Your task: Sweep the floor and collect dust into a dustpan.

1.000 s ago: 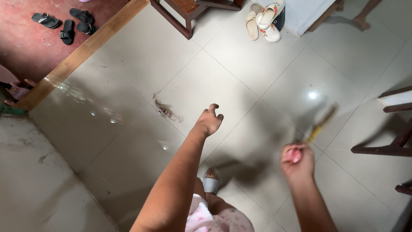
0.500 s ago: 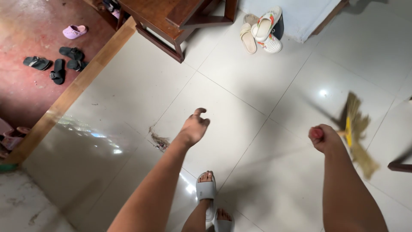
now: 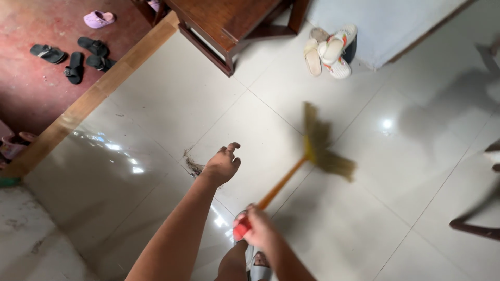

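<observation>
My right hand point(image 3: 255, 227) grips the red end of a broom's orange handle point(image 3: 281, 183). The straw broom head point(image 3: 323, 151) is blurred and rests over the pale tiled floor, up and to the right of that hand. My left hand point(image 3: 221, 164) is held out over the floor with loosely curled fingers and holds nothing. Just left of it lies a small dark pile of dirt point(image 3: 192, 166) on a tile seam. My feet in grey slippers point(image 3: 256, 265) show at the bottom.
A dark wooden table point(image 3: 229, 23) stands at the top. White sandals point(image 3: 329, 49) lie beside a white cloth-covered piece point(image 3: 385, 23). Black and pink sandals point(image 3: 78, 54) sit on the red floor beyond a wooden threshold point(image 3: 94, 99). A chair leg point(image 3: 476, 229) is at right.
My right hand has swung the broom from the far right across to the centre, its head now nearer the dirt pile. My left hand has stayed out and empty. The view shifted slightly.
</observation>
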